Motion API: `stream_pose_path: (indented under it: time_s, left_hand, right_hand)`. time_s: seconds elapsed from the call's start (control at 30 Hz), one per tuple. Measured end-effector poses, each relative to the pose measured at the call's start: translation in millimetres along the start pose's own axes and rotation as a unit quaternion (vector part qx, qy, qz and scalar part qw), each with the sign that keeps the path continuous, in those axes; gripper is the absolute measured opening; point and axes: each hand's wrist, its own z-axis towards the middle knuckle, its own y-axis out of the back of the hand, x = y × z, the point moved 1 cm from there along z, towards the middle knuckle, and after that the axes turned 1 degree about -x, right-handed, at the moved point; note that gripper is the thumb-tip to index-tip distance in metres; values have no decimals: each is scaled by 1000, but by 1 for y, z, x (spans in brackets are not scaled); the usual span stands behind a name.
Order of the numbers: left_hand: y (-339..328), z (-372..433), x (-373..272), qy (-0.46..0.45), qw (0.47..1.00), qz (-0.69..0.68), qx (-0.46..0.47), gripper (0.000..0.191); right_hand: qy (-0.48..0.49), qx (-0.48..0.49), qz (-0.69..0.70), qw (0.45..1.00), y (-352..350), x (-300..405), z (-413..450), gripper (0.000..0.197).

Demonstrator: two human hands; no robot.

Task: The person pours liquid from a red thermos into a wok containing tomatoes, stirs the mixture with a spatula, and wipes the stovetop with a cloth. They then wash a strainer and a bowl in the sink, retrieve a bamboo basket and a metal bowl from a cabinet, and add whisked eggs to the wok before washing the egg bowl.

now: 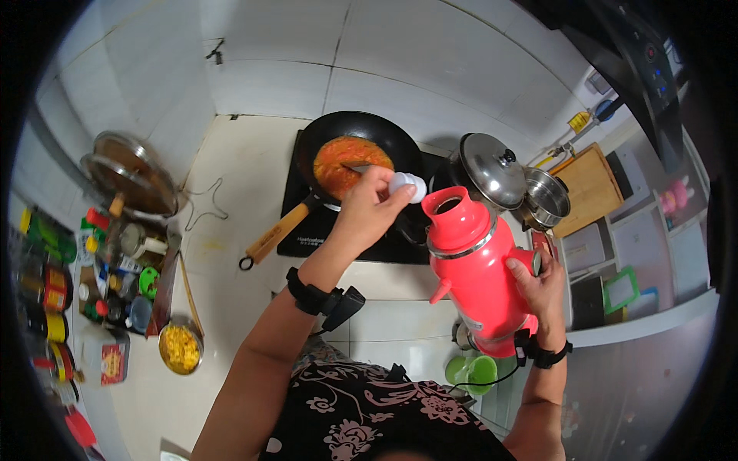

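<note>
Between the thumb and fingers of my left hand (pixel 377 199) is a white stopper (pixel 408 187), held just left of the open mouth of a pink thermos flask (pixel 475 276). My right hand (pixel 533 282) grips the flask at its side handle; the flask leans with its mouth towards the stove. Behind my left hand, a black wok (pixel 369 124) with a wooden handle stands on the black cooktop (pixel 302 230). Orange-red sauce (pixel 349 161) lies in the wok, with a utensil partly in it; my left hand hides part of that utensil.
A lidded steel pot (pixel 490 167) and a smaller steel pot (pixel 545 199) stand right of the wok. At left are a bowl of scrambled egg (pixel 181 348) with chopsticks, a wire rack (pixel 207 210), glass lids (pixel 132 173) and crowded bottles. Green containers (pixel 473 371) are low near my body.
</note>
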Motion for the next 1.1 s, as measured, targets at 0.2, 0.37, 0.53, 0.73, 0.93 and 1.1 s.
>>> stream_pose_path:
  time_s: [0.2,0.37,0.53,0.73,0.93,1.1]
  left_hand:
    - [8,23,19,46,998,-9,30,38]
    - [8,32,23,24,999,44,17,40]
    - [11,41,28,18,997,79,10,41]
    - [13,40,16,13,992,123,12,40]
    - [21,40,7,-4,988,152,-8,42]
    - [26,39,15,-20,986,164,-29,41]
  right_hand:
    - [44,4,-161,986,6,4,37,53]
    - [9,28,-171,985,7,5,60,56]
    - [30,92,-221,970,-2,27,85,53]
    - [44,123,-219,967,-6,16,91,53]
    - [106,123,-180,970,-7,11,97,50]
    - [46,162,-203,965,-9,23,99,48]
